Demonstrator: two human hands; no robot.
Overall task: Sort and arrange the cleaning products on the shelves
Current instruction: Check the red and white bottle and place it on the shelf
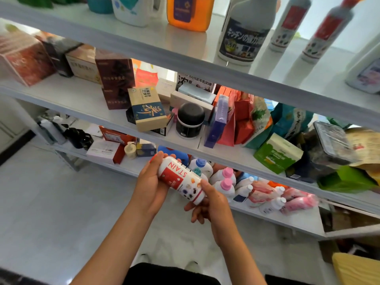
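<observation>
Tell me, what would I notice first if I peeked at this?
Right in the middle, the left hand and right hand hold a white and red bottle marked STAIN, tilted, in front of the shelves. On the top shelf stands a bright orange jug, and pink-capped bottles crowd the low shelf beside the hands.

White stain-remover bottle (182, 179) — red label, tilted, held

The top picture edge cuts off the upper parts of the bottles on the top shelf (185, 41), including the orange jug (188, 14). The left hand (151, 182) covers one end of the stain remover bottle (181, 178). Boxes at the far left (22, 58) are blurred, their print unreadable.
</observation>
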